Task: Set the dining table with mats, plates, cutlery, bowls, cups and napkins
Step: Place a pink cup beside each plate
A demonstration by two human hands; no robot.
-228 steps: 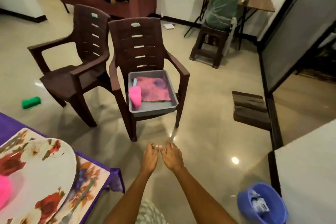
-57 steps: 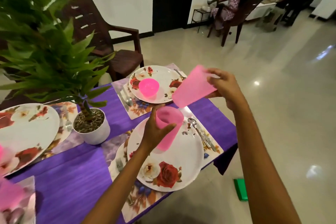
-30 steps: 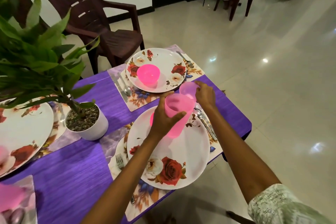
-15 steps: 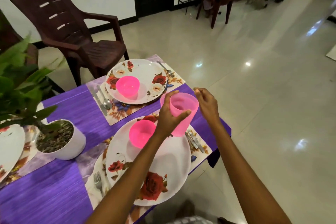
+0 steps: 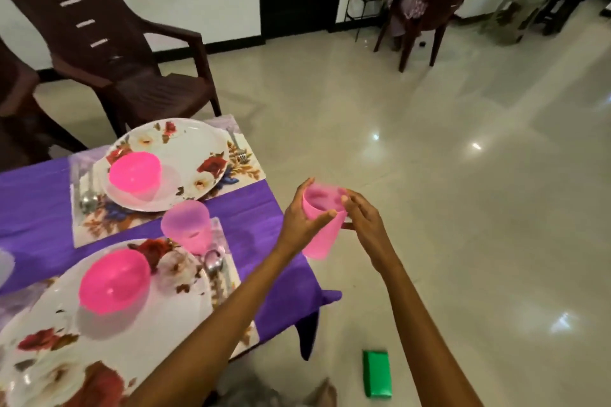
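- Cup [image 5: 320,227] in pink plastic is held up off the tabletop [image 5: 29,208], just past its corner, over the floor [image 5: 463,208].
- Left hand [image 5: 299,218] has its fingers and thumb wrapped round the upper part of that cup, thumb across the front near the rim.
- Right hand [image 5: 365,225] is on the other side of the same cup, fingertips on the rim and wall. Looks like a light pinch, though it's a bit blurry.
- Second cup [image 5: 186,225], paler pink, stands upright on the purple cloth between the two place settings, just beside the near mat's [image 5: 228,261] top corner.
- Near plate [image 5: 99,340] has red flowers and a pink bowl [image 5: 114,279] sitting on it. A spoon [image 5: 213,261] lies on the mat just to the right of the plate.
- Far plate [image 5: 195,155] also carries a pink bowl [image 5: 135,172], and it sits on its own flowery mat [image 5: 244,168], with a fork [image 5: 238,150] on the right and another spoon [image 5: 87,198] on the left.
- Brown plastic chair [image 5: 109,43] stands behind the far setting.
- Green block thing [image 5: 377,377] lies on the floor near the tabletop's corner.
- Someone sits in another chair [image 5: 436,10] way back by the wall, back to the camera.
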